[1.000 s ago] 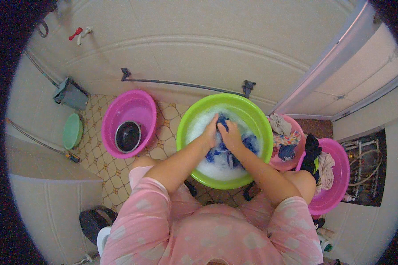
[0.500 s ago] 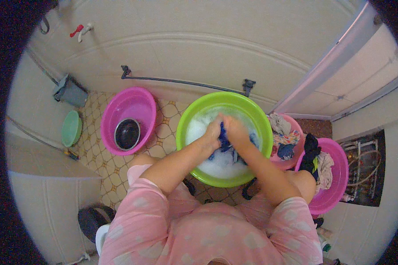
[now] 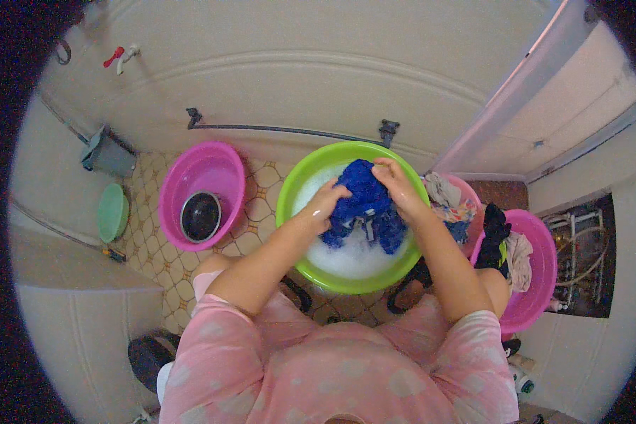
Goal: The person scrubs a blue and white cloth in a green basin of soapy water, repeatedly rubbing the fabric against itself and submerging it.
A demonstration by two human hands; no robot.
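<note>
A wet, bunched blue garment (image 3: 364, 192) with white bits at its lower part is held between my hands, over the suds of a lime-green basin (image 3: 296, 263). On its left side my left hand (image 3: 324, 205) grips the cloth, thumb reaching across the front. At its upper right edge my right hand (image 3: 401, 188) has its fingers closed on the fabric. The lower folds hang down to the white foam (image 3: 350, 263). Which kind of garment it is cannot be told.
Right of the green basin stand a pale pink basin (image 3: 468, 186) with clothes and a bright pink basin (image 3: 543, 283) with dark and beige clothes. At left, another pink basin (image 3: 168, 185) holds a dark round pan (image 3: 201, 216). A pipe (image 3: 283, 130) runs along the wall.
The blue garment was squeezed small between my joined hands, low over the suds. Now my hands are apart and the garment is spread wider between them.
</note>
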